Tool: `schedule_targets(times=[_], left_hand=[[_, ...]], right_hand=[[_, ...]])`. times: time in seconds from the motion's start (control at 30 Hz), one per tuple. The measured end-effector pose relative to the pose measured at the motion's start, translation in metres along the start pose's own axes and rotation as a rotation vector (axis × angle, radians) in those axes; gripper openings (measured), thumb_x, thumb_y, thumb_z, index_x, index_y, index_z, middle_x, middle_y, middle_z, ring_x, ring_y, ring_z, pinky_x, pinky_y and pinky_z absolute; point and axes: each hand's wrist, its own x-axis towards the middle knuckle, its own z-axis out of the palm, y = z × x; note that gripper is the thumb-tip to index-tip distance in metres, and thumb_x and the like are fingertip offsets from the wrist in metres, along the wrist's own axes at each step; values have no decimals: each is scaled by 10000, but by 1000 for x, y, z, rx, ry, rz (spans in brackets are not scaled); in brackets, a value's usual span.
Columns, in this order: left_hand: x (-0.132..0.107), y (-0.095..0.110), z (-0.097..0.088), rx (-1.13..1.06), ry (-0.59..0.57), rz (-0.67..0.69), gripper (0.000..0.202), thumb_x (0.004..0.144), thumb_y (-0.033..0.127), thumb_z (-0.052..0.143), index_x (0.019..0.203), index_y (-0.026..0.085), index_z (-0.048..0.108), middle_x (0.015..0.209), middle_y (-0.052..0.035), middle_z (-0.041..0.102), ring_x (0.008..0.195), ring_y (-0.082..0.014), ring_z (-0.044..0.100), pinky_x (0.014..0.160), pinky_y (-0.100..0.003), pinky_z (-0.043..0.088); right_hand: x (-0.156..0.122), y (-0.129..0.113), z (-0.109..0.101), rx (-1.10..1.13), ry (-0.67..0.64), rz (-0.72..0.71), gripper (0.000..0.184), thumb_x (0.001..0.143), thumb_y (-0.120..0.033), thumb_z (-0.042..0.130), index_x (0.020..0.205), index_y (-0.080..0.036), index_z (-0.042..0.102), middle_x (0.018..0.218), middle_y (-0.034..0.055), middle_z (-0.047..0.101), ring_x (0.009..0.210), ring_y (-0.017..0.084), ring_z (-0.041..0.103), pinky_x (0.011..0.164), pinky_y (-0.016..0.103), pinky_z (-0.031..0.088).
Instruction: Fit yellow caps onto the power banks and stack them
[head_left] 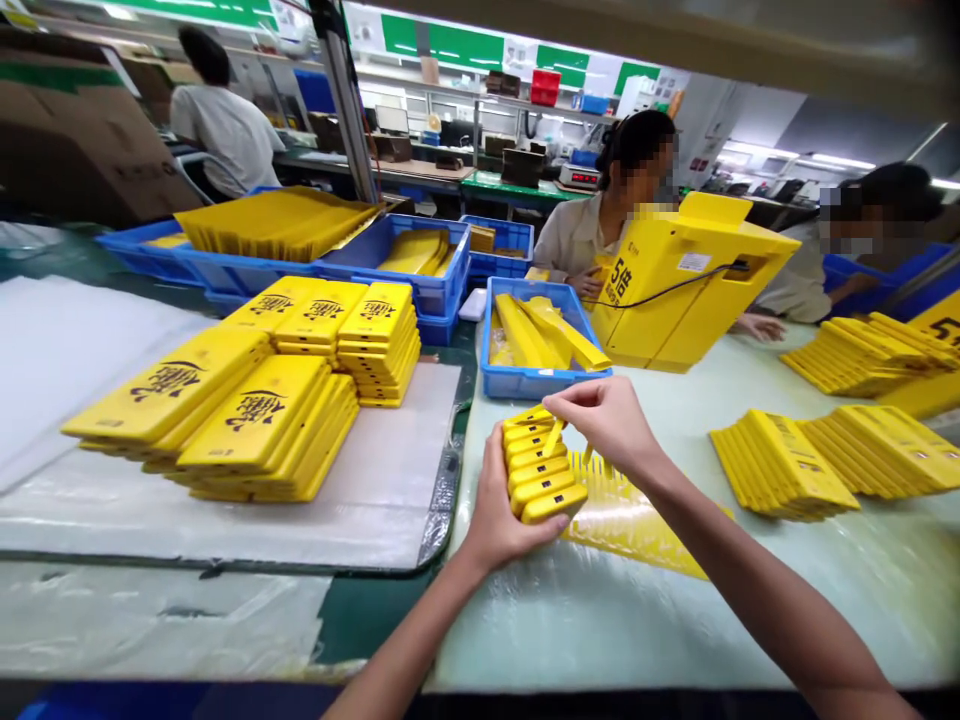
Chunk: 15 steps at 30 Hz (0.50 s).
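Observation:
My left hand point(495, 510) is wrapped round a row of several yellow flat casings point(538, 470) standing on edge on the table. My right hand point(606, 415) is pinched on a small yellow strip point(553, 437) at the top of that row. Under and to the right of the row lies a yellow clear-film sheet point(637, 525).
Stacks of yellow printed panels point(255, 400) lie on foam at the left. Blue bins point(525, 345) of yellow parts stand behind. A large yellow cabinet point(686, 285) with a black cable stands at centre right. More yellow casing rows point(825, 455) lie right. Two people sit across the table.

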Motion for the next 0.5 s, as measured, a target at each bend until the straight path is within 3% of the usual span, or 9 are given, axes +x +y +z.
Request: schedule_targets(times=[0.2, 0.4, 0.5], left_hand=[[-3, -5, 0, 53, 11, 20, 1464, 606, 450, 1081, 1770, 256, 216, 1693, -218, 493, 1608, -499, 519, 1375, -698, 410], [-5, -8, -1, 72, 4, 25, 1468, 631, 477, 1077, 1791, 272, 199, 1687, -211, 487, 1604, -495, 513, 1357, -711, 432], [-5, -11, -1, 86, -5, 24, 1477, 644, 534, 1061, 1791, 258, 173, 1705, -229, 456, 1613, -505, 495, 1368, -741, 391]], right_hand=[[2, -7, -1, -59, -44, -42, 236, 684, -369, 771, 602, -158, 837, 617, 86, 748, 581, 163, 606, 547, 270, 456], [7, -6, 0, -138, -105, -79, 213, 729, -303, 740, 651, -146, 860, 642, 81, 770, 575, 164, 622, 536, 268, 443], [9, -11, 3, -311, -159, -93, 188, 773, -209, 724, 649, -149, 852, 610, 63, 746, 560, 164, 617, 535, 277, 439]])
